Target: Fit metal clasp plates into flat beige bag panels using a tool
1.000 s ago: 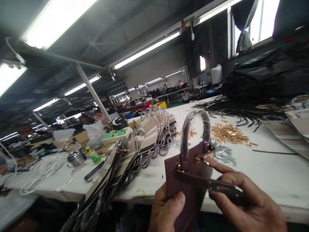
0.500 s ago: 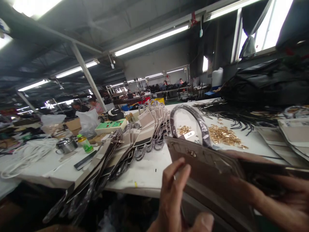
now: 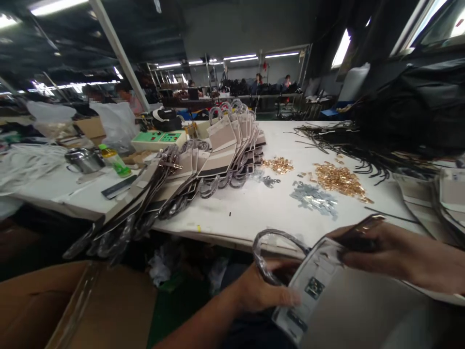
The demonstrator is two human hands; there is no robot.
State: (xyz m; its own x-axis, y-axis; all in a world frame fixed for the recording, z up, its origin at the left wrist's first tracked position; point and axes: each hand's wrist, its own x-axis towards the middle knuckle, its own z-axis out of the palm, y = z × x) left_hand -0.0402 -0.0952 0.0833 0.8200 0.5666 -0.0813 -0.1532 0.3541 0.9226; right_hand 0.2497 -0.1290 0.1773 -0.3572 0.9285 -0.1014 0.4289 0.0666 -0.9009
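Observation:
Low at the table's front edge, a handbag panel [image 3: 345,300] is tilted with its pale inner side up. Its plastic-wrapped handle [image 3: 271,235] loops out to the left. My left hand [image 3: 267,291] is closed on the panel's top border, thumb lying on the pale side beside a small dark metal fitting [image 3: 314,288]. At the far edge, my right hand [image 3: 395,252] closes round a dark strap-like piece [image 3: 358,238] with a shiny end. Whether that piece is joined to the panel, I cannot tell.
On the white table [image 3: 214,223] lie gold metal fittings [image 3: 337,178], grey metal plates [image 3: 314,198] and dark cords [image 3: 327,131]. Stacked handbag panels [image 3: 221,150] stand left of them; more panels [image 3: 417,203] are at right. An open cardboard box [image 3: 119,305] sits below left.
The panel has come down and turned from its brown outer side to its pale inner side. My left hand now grips the top border by the handle. The view has tipped downward.

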